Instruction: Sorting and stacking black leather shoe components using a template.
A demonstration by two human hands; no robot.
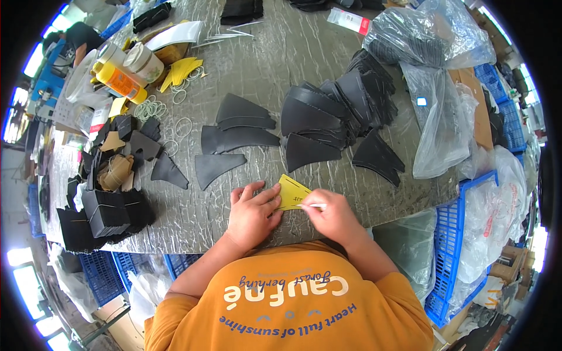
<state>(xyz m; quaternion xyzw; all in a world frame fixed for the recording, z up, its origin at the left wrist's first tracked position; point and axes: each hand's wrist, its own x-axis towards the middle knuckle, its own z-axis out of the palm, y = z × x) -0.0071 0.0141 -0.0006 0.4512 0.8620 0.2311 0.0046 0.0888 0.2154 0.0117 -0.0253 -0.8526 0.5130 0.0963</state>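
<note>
A small yellow card [293, 191] with dark handwriting lies near the table's front edge. My left hand [256, 213] rests on the table with its fingers spread, fingertips at the card's left edge. On the other side, my right hand [332, 215] is closed around a white pen [318, 205], its tip at the card. Just beyond the hands lie curved black cut pieces [219, 168], some alone and some overlapping. A larger fanned pile of black pieces [316, 111] spreads toward the back right.
At left are banded black stacks [105, 212], rubber bands [153, 109], a yellow bottle [120, 82] and yellow cards [182, 71]. Plastic bags [439, 117] cover the right side. Blue crates [448, 257] stand beside the table. Another person [82, 41] is at far left.
</note>
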